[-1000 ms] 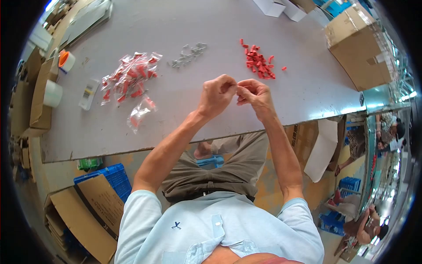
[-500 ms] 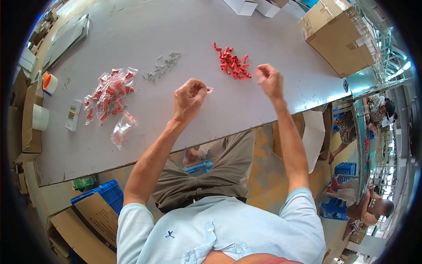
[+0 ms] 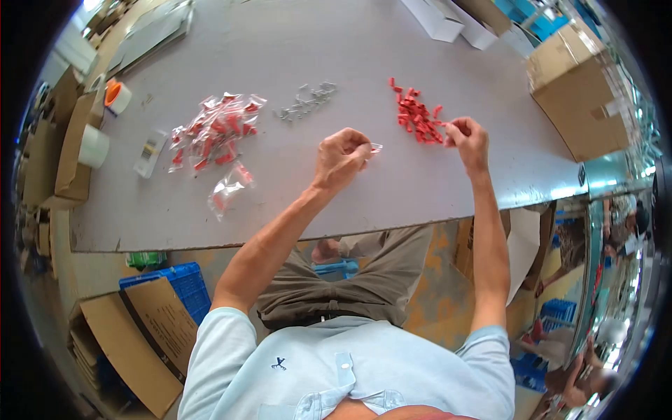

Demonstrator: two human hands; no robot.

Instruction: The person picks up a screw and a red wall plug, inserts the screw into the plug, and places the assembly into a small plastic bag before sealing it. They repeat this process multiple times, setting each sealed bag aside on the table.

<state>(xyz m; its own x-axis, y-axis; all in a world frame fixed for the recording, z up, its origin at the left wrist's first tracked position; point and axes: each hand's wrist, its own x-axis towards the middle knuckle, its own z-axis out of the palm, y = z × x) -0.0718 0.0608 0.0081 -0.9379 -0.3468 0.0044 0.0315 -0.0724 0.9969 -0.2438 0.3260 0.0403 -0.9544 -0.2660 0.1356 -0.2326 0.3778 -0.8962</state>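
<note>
My left hand is closed over the table, pinching a small clear plastic bag whose edge sticks out past the fingertips. To the right, my right hand has thumb and fingers pinched at the near right edge of a pile of small red tube-like pieces. A red piece shows at those fingertips, partly hidden. Further left lie thin grey screw-like or nail-like parts and a heap of clear bags with red pieces inside.
One filled bag lies apart near the table's front edge. Tape rolls and an open carton stand at the left. A taped cardboard box sits at the right, white boxes at the back. Other people are at far right.
My right hand has come in to the pile's edge and its fingers have closed at a red piece. The left hand still pinches the small bag. The whole view has shifted.
</note>
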